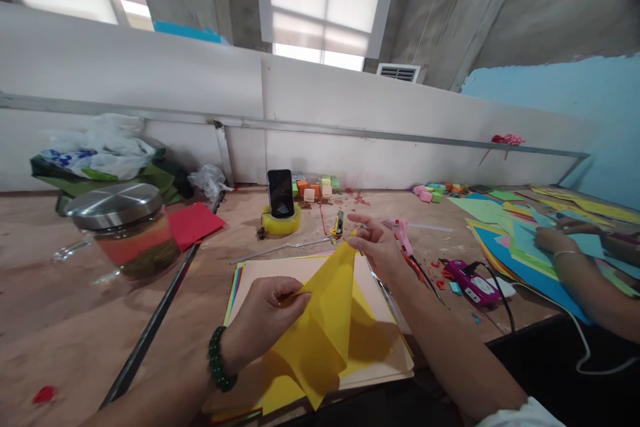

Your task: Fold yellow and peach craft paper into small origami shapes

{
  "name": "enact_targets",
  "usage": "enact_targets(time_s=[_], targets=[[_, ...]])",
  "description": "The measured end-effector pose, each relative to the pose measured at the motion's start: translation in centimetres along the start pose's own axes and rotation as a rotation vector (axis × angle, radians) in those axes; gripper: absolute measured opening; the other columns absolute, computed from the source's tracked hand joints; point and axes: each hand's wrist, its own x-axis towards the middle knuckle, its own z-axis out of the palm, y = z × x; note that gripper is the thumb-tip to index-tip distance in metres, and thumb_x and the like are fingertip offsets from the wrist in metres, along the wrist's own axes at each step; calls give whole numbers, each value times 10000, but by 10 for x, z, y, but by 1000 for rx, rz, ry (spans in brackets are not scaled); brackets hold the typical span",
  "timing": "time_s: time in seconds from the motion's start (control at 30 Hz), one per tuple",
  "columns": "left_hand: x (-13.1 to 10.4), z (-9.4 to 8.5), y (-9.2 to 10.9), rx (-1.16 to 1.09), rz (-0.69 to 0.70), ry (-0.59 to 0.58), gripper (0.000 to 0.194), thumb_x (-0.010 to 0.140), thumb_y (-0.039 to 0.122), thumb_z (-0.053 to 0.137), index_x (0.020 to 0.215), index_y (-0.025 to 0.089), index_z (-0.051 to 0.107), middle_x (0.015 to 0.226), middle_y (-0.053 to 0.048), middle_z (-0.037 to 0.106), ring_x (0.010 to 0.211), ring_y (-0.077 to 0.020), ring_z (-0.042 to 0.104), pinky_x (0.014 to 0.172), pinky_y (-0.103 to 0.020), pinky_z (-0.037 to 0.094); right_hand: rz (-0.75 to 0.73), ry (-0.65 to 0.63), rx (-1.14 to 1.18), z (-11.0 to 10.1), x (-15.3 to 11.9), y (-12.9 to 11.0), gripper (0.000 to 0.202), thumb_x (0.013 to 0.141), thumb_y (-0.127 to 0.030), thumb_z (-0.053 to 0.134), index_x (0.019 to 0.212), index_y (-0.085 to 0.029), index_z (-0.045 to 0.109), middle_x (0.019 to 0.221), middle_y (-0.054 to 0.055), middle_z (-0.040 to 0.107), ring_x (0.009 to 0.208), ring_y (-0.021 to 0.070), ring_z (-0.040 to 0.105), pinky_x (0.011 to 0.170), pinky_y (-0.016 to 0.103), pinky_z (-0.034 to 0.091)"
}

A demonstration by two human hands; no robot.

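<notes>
A sheet of yellow paper (325, 310), folded with several creases, is held up between my two hands. My left hand (267, 313) pinches its left edge between thumb and fingers. At the top corner, the thumb and fingertips of my right hand (377, 243) are closed on the same paper. Beneath it lies a stack of coloured sheets (387, 363), pale peach on top, with other colours showing at its left edge. A yellow utility knife (339, 223) rests just beyond the stack, near my right fingertips.
A phone (281, 193) leans in a yellow holder (283, 223). On the left stand a glass teapot (133, 240) and red paper (195, 223). Rightward are pink scissors (401, 237), a purple power strip (473, 283) and another person's hands (557, 243) over coloured paper (483, 230).
</notes>
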Motion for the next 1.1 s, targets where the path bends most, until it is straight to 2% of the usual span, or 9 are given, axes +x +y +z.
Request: enact_targets(time_s=[0.07, 0.2, 0.33, 0.53, 0.8, 1.1], targets=[[0, 0, 0, -25, -21, -11, 352, 754, 401, 474, 492, 183, 387, 515, 39, 321, 516, -93, 315, 458, -216, 232, -30, 33, -3, 1, -1, 1, 506, 507, -270, 886, 968, -234, 681, 554, -96, 570, 528, 79, 535, 578, 226, 460], [0, -2, 1, -102, -57, -53, 369, 751, 432, 491, 492, 183, 407, 511, 40, 336, 505, -90, 310, 446, -216, 230, -56, 38, 7, 1, -1, 1, 511, 500, -287, 887, 967, -239, 683, 580, -80, 629, 541, 95, 579, 584, 239, 480], [2, -5, 2, -226, -144, -125, 368, 735, 486, 507, 550, 168, 500, 533, 27, 411, 509, -98, 362, 453, -215, 265, -72, 50, 22, 2, 0, 0, 502, 505, -275, 883, 966, -248, 687, 609, -73, 660, 571, 105, 606, 600, 239, 498], [5, -5, 0, -343, -269, -141, 379, 670, 522, 571, 575, 157, 541, 540, 20, 471, 494, -98, 403, 451, -213, 291, -64, 104, 38, 2, 1, 4, 504, 476, -258, 892, 940, -243, 697, 595, -78, 654, 558, 96, 600, 597, 230, 500], [4, -4, -2, -343, -247, -141, 393, 687, 527, 561, 535, 174, 478, 518, 36, 418, 481, -89, 371, 443, -211, 268, -76, 124, 34, 3, 2, 8, 489, 477, -300, 895, 917, -223, 696, 584, -75, 618, 550, 87, 562, 576, 225, 476], [3, -4, -1, -317, -221, -151, 427, 703, 567, 557, 542, 178, 480, 507, 39, 399, 484, -91, 340, 433, -215, 248, -105, 104, -36, 1, 2, 14, 447, 562, -322, 851, 965, -226, 682, 633, -53, 613, 580, 112, 560, 601, 259, 472]])
